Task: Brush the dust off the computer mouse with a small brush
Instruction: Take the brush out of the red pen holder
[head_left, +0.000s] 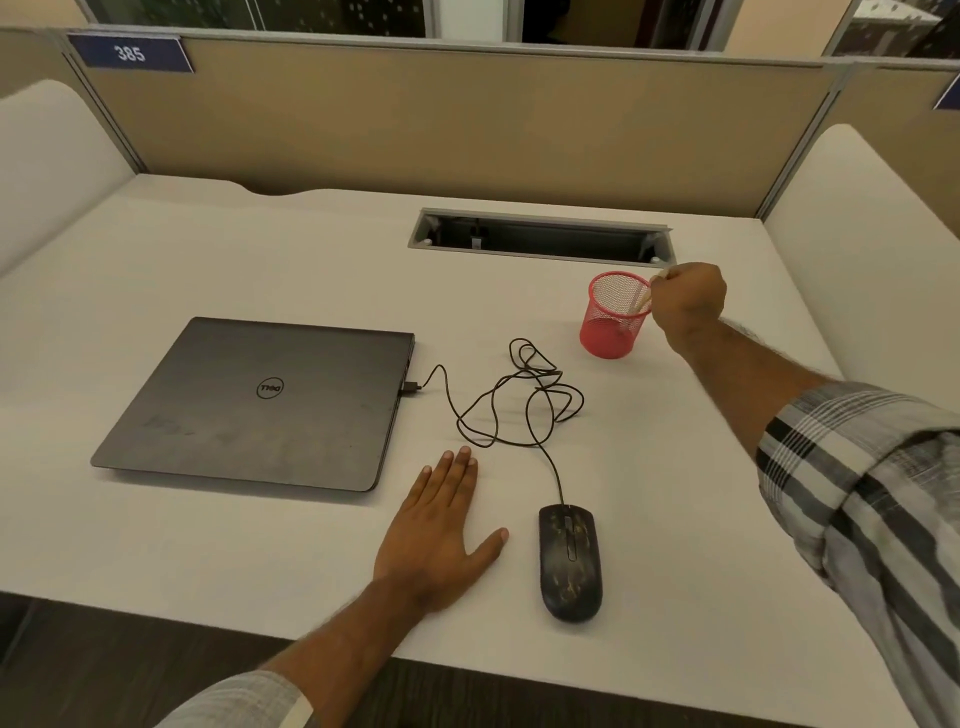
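Red wire mesh forms the pen cup (613, 317) at the far right of the desk (208, 270), and your right hand (688, 301) is at its rim with the fingers curled and pinched on the pale handle of the small brush (644, 299), whose lower end stands inside the cup. The bristles cannot be made out through the mesh. Your left hand (441, 530) lies flat on the desk, fingers straight and holding nothing, just beside the computer mouse (570, 564) but not touching it. The mouse sits near the front edge of the desk, its black shell blotched with yellowish dust, unrestrained. Its cable (524, 400) runs back in a loose tangle to a plug in the side of the closed laptop (260, 405). Risks noted, as judgement only: the cup looks light and nothing steadies it, so drawing the brush out at a slant could catch the mesh and tip or drag it. Bringing your right arm back low could snag the tangled cable, tugging the mouse or straining the plug. Brushing the mouse while it lies free could push it toward the near edge; your left hand is well placed to pin it first. Dust swept leftward would likely settle on the laptop lid.
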